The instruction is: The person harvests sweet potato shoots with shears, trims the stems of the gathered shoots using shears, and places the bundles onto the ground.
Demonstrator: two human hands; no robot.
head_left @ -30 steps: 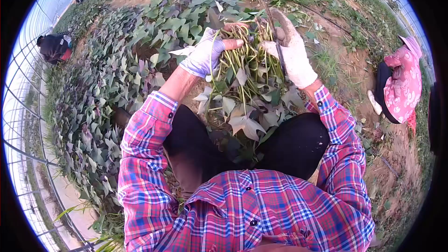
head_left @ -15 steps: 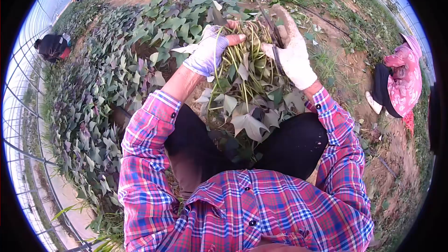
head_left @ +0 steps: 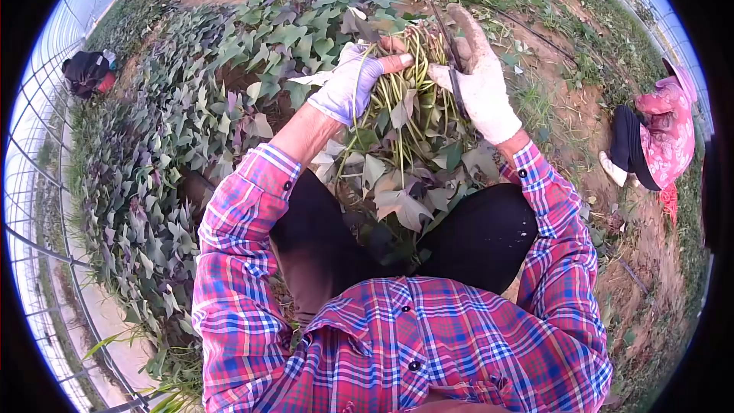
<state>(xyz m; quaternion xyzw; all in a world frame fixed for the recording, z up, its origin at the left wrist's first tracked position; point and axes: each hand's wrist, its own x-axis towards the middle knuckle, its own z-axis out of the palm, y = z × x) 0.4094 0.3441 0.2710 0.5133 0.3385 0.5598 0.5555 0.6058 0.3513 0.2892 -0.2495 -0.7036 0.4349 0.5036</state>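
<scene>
A bunch of leafy vine cuttings (head_left: 405, 99) with long green stems and lobed leaves hangs in front of me, above my bent knees. My left hand (head_left: 348, 88), in a pale purple glove with bare fingertips, is closed around the stems from the left, its thumb across them. My right hand (head_left: 482, 84), in a white glove soiled at the fingers, grips a long, thin, dark tool (head_left: 456, 84) along the bunch's right side. Its thumb lies by the stems and its fingers point up. The tool's exact kind is unclear.
Lobed green and purple vine plants (head_left: 176, 122) cover the ground at left. A person in pink (head_left: 665, 138) crouches at right on bare soil, another in dark clothes (head_left: 88, 75) far left. A metal-framed greenhouse wall (head_left: 38, 160) curves along the left edge.
My left hand has shifted slightly right and down, closer to my right hand, still holding the stems. The dark tool now stands a little steeper beside the bunch.
</scene>
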